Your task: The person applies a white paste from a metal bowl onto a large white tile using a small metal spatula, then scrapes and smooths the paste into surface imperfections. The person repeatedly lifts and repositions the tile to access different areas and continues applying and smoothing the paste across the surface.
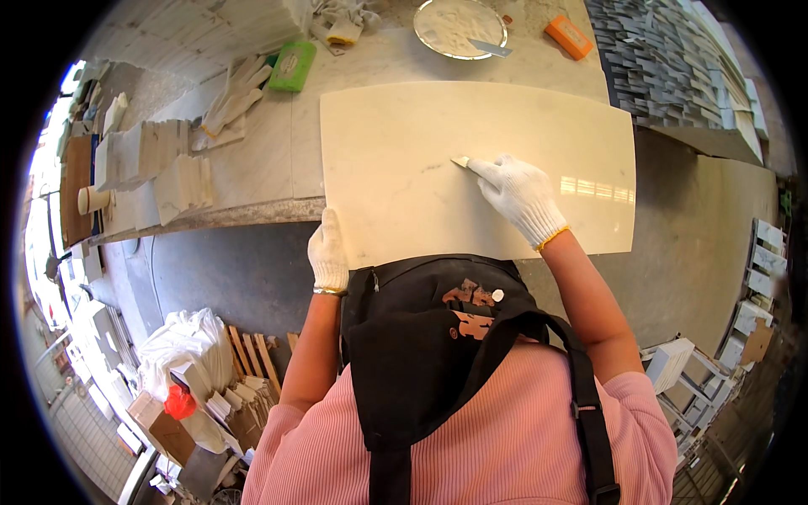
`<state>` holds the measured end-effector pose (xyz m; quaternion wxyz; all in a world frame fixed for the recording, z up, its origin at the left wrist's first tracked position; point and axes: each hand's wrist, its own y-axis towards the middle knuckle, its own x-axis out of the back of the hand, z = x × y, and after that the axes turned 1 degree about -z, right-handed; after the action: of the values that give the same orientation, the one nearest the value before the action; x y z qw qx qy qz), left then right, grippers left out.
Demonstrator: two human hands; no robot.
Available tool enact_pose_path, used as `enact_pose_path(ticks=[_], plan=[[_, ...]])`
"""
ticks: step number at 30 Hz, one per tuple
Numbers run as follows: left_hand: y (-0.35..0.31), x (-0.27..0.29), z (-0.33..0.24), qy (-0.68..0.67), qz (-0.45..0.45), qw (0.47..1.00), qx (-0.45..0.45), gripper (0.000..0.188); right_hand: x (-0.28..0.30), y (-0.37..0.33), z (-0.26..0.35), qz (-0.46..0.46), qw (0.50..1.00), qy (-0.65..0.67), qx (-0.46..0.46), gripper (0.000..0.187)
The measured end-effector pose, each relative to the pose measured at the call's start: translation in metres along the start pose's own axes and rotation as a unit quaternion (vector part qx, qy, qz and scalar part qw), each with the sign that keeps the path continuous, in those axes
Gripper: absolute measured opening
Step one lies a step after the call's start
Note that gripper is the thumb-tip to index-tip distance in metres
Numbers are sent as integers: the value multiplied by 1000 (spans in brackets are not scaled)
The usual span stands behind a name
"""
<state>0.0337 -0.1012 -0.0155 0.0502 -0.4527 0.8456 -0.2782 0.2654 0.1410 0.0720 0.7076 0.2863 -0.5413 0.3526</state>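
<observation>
A large white polished marble slab (387, 126) with faint grey marks lies before me, its near edge against my black apron. My left hand (328, 257), in a white knit glove, grips the slab's near left edge, its fingers partly hidden. Over the middle of the slab, my gloved right hand (518, 189) holds a small scraper blade (459, 161) with its pale tip pointing left, close to a grey mark. The scraper's handle is hidden in the glove.
Beyond the slab stand a round bowl of whitish powder (446, 25) with a flat spatula (490, 49), an orange box (569, 37) and a green packet (292, 66). Spare gloves (236, 97) and stone blocks (139, 156) lie left. Stacked grey stone strips (656, 67) rise at right.
</observation>
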Motion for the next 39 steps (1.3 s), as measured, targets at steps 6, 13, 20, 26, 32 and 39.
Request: enact_pose_path(ticks=[6,13,20,26,32,39], plan=[[-2,-2,-1,-8,-7,1000,5,54,10,-11,3,-22,999,34,0,27],[-6,-5,-9,-3,-7,1000,-8,54,2,-13,4,-21,999,25,-8,29],[-2,0,-3,-4,16,1000,6,53,1,-8,3,-4,1000,9,-2,30],[-5,-3,-7,16,-1,1000,-11,55,0,-11,1,-34,998,45,-9,30],[2,-1,5,-19,15,1000,-6,57,-2,-1,5,-9,1000,13,-7,30],[-1,0,-1,22,7,1000,-4,57,-8,-10,0,5,1000,-23,7,32]])
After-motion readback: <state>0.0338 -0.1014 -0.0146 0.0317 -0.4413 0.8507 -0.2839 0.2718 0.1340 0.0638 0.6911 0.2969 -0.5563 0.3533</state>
